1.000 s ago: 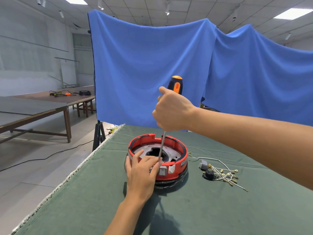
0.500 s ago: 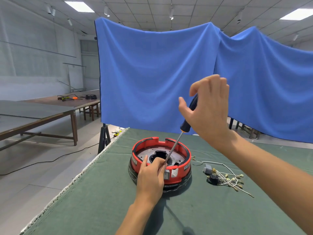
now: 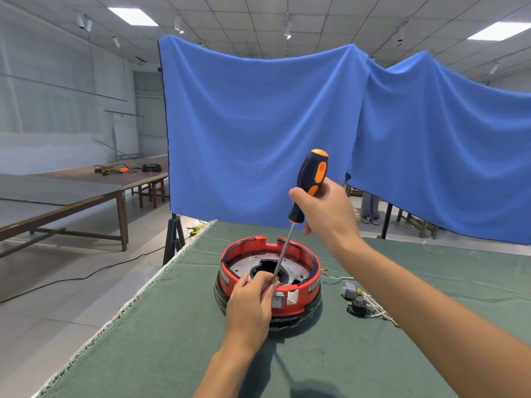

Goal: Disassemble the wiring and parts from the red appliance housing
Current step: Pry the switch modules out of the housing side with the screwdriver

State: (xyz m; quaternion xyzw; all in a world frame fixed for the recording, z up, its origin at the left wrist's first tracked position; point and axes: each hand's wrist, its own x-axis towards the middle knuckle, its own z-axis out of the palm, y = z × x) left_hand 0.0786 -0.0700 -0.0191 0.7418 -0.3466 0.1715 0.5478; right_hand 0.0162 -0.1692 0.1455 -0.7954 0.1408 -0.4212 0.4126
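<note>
The right hand point(image 3: 327, 214) holds the black and orange handle of a screwdriver point(image 3: 309, 185), tilted, its shaft going down into the red housing point(image 3: 298, 300) on the green counter point(image 3: 402, 363). The left hand point(image 3: 250, 305) pinches the shaft at the near rim. Loose wires point(image 3: 370, 307) lie just beside the housing, to the right.

Table point(image 3: 161, 349) covered in green felt cloth, frayed pale edge along left side. Red appliance housing point(image 3: 304, 294) sits near centre on a black base. Just right of it, loose bundle of wires and small parts point(image 3: 365, 304) lies on the cloth.
</note>
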